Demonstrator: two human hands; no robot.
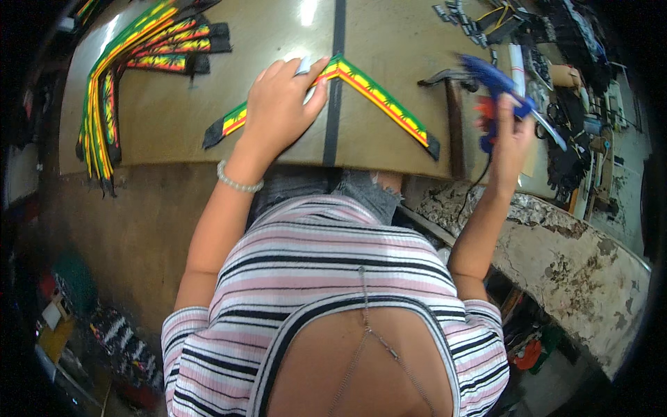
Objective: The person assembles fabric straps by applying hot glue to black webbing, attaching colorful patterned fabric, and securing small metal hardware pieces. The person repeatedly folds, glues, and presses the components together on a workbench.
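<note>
A folded fabric strap [383,97] in green, yellow and red with black leaf prints lies on the table as an inverted V, its ends black. My left hand [281,104] is closed on its left arm beside the peak, thumb and forefinger at the edge. Between my left fingers shows a small silvery piece [303,66], too small to name. To the right, my right hand [513,142] grips a blue glue gun [495,78] with a red trigger; both are smeared by motion. A pale rod [551,131] sticks out beside the gun. Its cord hangs over the table's front edge.
Similar straps [97,104] are heaped at the table's left. A hammer [455,125] lies between the strap and the glue gun. Small metal pieces [462,24] lie scattered at the far right, near black material [573,139]. A dark stripe [332,132] crosses the table [174,125].
</note>
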